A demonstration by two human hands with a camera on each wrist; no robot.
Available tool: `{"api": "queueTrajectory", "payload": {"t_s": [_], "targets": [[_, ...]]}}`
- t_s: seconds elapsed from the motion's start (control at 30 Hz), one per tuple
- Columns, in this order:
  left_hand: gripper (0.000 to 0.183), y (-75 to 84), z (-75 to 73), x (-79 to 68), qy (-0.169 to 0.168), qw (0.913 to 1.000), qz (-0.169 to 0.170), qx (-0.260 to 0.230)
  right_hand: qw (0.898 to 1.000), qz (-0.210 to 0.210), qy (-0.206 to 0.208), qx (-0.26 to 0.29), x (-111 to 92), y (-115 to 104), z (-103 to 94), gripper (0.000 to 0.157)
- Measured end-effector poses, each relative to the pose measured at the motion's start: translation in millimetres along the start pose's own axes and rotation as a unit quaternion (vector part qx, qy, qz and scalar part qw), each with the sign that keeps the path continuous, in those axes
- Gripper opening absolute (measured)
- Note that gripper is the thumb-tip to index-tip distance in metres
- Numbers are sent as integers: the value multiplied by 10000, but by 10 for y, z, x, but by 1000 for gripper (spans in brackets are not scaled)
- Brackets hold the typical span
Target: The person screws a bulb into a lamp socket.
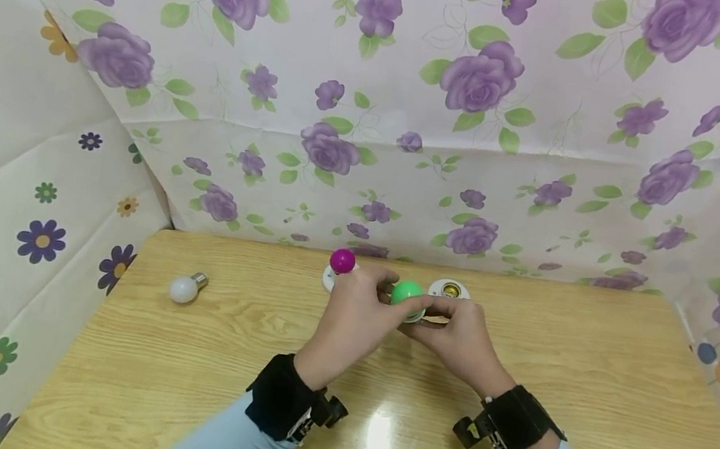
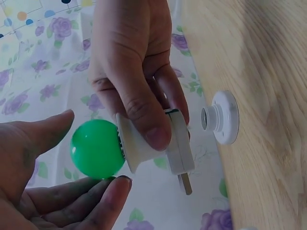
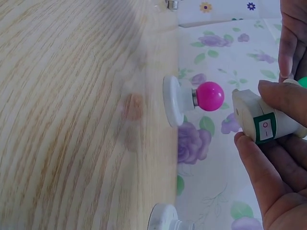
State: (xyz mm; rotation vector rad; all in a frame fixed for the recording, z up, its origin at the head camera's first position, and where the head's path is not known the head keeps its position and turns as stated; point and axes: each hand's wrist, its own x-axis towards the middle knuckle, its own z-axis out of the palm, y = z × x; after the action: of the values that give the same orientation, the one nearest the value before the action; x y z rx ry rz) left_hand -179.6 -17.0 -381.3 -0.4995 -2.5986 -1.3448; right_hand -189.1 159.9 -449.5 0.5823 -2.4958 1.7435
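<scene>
Adapter [image 2: 181, 155]: pinched by right hand [image 1: 454, 339]. Green bulb [image 2: 96, 148]: set in adapter's mouth, loosely cupped by left hand [image 1: 358, 306], thumb apart. Risks: bulb may be dropped if barely threaded; adapter may be spun along if weakly pinched. Thread: hidden inside adapter. Pink bulb [image 1: 342, 261], left of adapter: holder [image 1: 328, 278] partly covered by left hand in head view.

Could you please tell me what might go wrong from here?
The smooth green bulb, with the left hand at it, might drop if it is not well seated in the plug-in socket that the right hand grips. The left hand is also near the pink bulb and might brush it. The loose white bulb lies on the table and could roll if bumped.
</scene>
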Motion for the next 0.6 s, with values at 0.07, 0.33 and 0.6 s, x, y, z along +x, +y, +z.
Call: {"api": "queueTrajectory", "payload": {"t_s": [0.07, 0.33, 0.6], "targets": [[39, 4, 14, -8, 19, 10000, -32, -2, 10000, -2, 42, -65, 0, -4, 3, 26], [35, 1, 46, -24, 135, 9997, -57, 193, 9990, -292, 122, -303, -7, -1, 17, 28], [25, 25, 24, -7, -189, 9991, -11, 375, 9981, -424, 80, -434, -10, 12, 20, 22]]}}
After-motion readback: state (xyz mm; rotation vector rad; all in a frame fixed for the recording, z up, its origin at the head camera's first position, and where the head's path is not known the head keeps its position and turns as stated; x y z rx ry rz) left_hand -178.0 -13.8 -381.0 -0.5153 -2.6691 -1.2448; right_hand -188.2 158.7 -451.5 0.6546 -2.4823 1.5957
